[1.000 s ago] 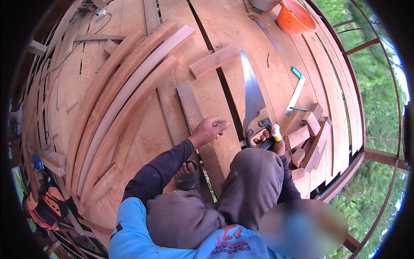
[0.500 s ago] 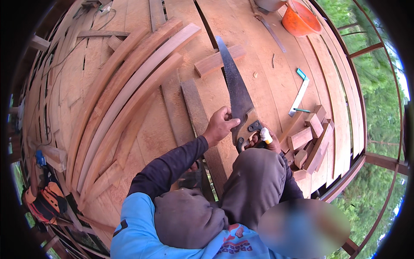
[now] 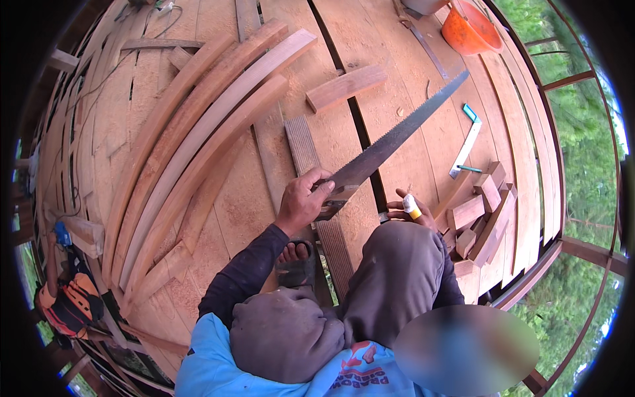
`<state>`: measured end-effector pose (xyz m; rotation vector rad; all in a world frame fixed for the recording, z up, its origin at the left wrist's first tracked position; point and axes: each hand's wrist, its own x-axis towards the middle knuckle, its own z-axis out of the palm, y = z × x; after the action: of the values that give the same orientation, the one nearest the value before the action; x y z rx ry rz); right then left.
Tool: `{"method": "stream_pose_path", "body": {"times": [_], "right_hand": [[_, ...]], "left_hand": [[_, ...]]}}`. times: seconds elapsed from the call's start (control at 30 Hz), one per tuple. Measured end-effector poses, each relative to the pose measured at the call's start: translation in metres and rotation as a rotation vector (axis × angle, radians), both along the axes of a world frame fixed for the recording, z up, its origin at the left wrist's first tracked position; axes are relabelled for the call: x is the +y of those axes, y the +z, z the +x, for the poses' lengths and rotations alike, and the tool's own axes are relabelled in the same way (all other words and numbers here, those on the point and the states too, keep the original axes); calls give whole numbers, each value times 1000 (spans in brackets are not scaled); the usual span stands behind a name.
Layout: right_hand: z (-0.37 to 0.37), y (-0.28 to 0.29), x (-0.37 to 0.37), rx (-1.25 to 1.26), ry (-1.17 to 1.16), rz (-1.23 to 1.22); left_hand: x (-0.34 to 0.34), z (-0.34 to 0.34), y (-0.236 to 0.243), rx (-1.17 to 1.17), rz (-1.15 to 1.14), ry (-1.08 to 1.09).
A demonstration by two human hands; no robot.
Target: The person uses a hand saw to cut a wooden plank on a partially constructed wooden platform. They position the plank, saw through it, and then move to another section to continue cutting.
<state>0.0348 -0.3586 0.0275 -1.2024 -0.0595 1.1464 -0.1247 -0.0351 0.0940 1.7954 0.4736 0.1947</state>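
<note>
My left hand (image 3: 299,202) is closed on a handsaw (image 3: 400,135) at the handle end, where the dark blade meets the wooden grip. The blade points up and to the right, its toothed edge facing the upper left. Part of the handle is hidden behind my fingers. To the right, apart from the saw, my right hand (image 3: 423,213) is open beside my raised knee, fingers apart. One of its fingers wears a white and yellow wrap (image 3: 411,206). Under the saw's handle end runs a grooved board (image 3: 336,248); a short wooden block (image 3: 347,88) lies beyond.
Long curved timbers (image 3: 218,126) lie on the left. At right are a pile of wood offcuts (image 3: 486,212), a try square (image 3: 466,145) and an orange bucket (image 3: 471,30). A second saw blade (image 3: 424,49) rests behind. Gaps run between floorboards. Another person (image 3: 69,298) is at far left.
The saw has swung rightward, its tip now toward the upper right. My right hand has let go of the handle and opened; my left hand has moved left and taken the saw.
</note>
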Motion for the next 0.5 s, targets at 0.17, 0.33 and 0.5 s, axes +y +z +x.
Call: {"method": "stream_pose_path", "body": {"times": [0.17,0.33,0.5], "right_hand": [[0,-3,10,-17,33,-74],[4,-16,-9,-9,-13,-89],[8,19,28,-102,-17,-236]], "left_hand": [[8,-21,-4,46,111,-3],[-1,-14,-15,58,89,13],[26,-38,-40,105,128,68]]}}
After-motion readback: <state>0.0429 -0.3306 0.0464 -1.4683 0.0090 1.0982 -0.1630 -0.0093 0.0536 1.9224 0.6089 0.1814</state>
